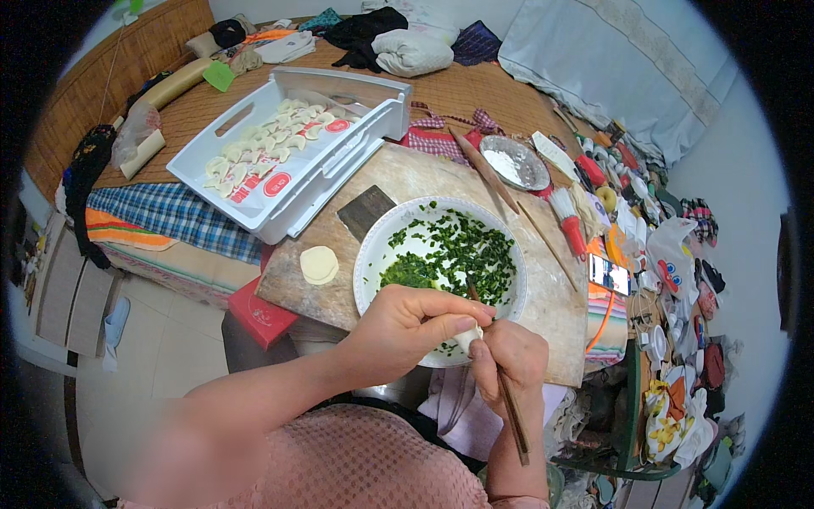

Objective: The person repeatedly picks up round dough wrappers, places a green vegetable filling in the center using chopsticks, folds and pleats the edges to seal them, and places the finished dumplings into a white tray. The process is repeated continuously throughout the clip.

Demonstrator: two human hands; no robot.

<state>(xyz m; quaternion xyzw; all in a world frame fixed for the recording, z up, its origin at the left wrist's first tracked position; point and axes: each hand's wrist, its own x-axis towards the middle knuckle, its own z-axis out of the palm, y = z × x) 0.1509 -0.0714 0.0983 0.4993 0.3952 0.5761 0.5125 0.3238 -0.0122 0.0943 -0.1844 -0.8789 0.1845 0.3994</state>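
Observation:
Between the fingertips of both hands is a small folded dumpling [467, 339], partly hidden by the fingers. My left hand [407, 334] pinches its upper edge with thumb and forefinger. My right hand [514, 356] grips it from the other side and also holds a pair of wooden chopsticks [512, 413], which slant down along the wrist. Just beyond the hands stands a white bowl [361, 267] of chopped green filling [474, 251]. To its left a round dough wrapper [319, 265] lies flat on the floured wooden board [553, 318].
A white plastic drawer [254, 213] holds rows of dumplings [267, 143] at the back left. Beyond the bowl lie a tapered rolling pin [483, 168], a bowl of flour [514, 162], a thin stick [547, 247] and a red-handled brush [568, 223]. A dark scraper [365, 212] rests behind the wrapper.

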